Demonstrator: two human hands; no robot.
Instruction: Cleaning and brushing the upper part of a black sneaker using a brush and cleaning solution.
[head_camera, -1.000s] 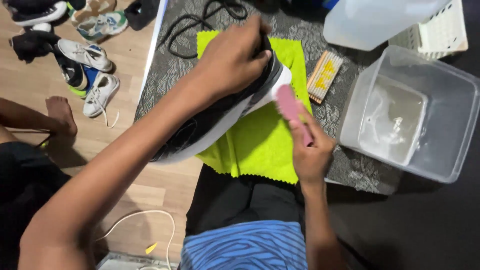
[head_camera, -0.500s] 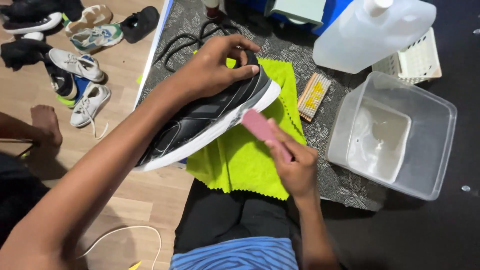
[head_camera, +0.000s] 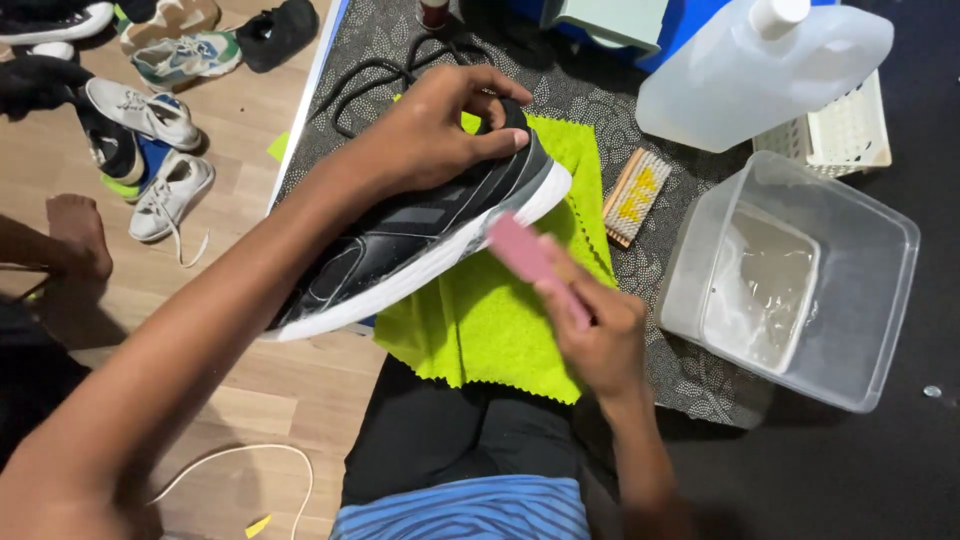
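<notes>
Item, the work in hand: a black sneaker with a white sole (head_camera: 420, 245), held tilted above a lime-green cloth (head_camera: 500, 320) at the centre of the view; left hand (head_camera: 440, 135) clamps the heel end at 12 o'clock, fingers curled together over the collar and thumb pressed on the upper. Right hand (head_camera: 600, 340) at 5 o'clock of the shoe pinches a pink brush (head_camera: 525, 255) between thumb and closed fingers, its head touching the white sole edge. To do this step well, in my judgement: keep the heel grip firm so the shoe does not twist, work the brush in short strokes along the sole, and keep the drips over the cloth (the wooden floor lies just to the left). Surroundings, largest first: a patterned grey mat (head_camera: 390, 50) under all; a clear plastic tub (head_camera: 870, 290) at 3 o'clock, holding a smaller clear container with water; a translucent white jug with a white cap (head_camera: 760, 70) at 1 o'clock, no label legible; a white slatted basket (head_camera: 850, 135) beside it; a pile of spare shoes (head_camera: 150, 110) at 10 o'clock; a wooden brush with yellow-and-white bristles (head_camera: 635, 195) at 2 o'clock; black laces (head_camera: 370, 85) at 11 o'clock. No signs or readable packaging visible.
</notes>
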